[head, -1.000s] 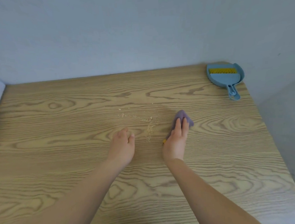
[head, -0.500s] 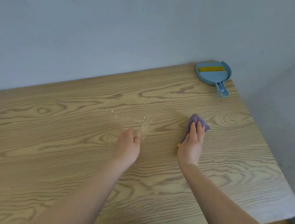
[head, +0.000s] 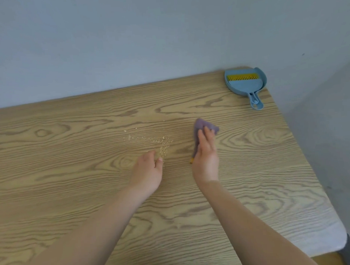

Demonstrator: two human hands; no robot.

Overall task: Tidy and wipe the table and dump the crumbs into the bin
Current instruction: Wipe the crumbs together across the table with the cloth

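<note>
Right hand point(head: 206, 159): fingers point(head: 203, 137) straight and together, pressed flat on a purple cloth point(head: 202, 127) that lies on the table point(head: 71, 177); most of the cloth is hidden beneath the palm, and a small yellow-orange bit point(head: 191, 161) shows at its near edge, identity unclear. Left hand point(head: 148, 171): rests on the table, fingers loosely curled, grasping nothing visible; the fingertips are tucked under and hard to make out. Crumbs point(head: 162, 147) lie scattered just beyond the left hand and to the left of the cloth, a thin trail running left and far from the main heap. A blue dustpan point(head: 246, 85) with a yellow-bristled brush point(head: 242, 77) nested in it sits at the far right corner, handle pointing near, well apart from both hands. The table's left side is cut off by the frame; its right edge and near right corner are in view, with bare floor point(head: 331, 145) beyond. Open tabletop lies left of and near to the hands.
</note>
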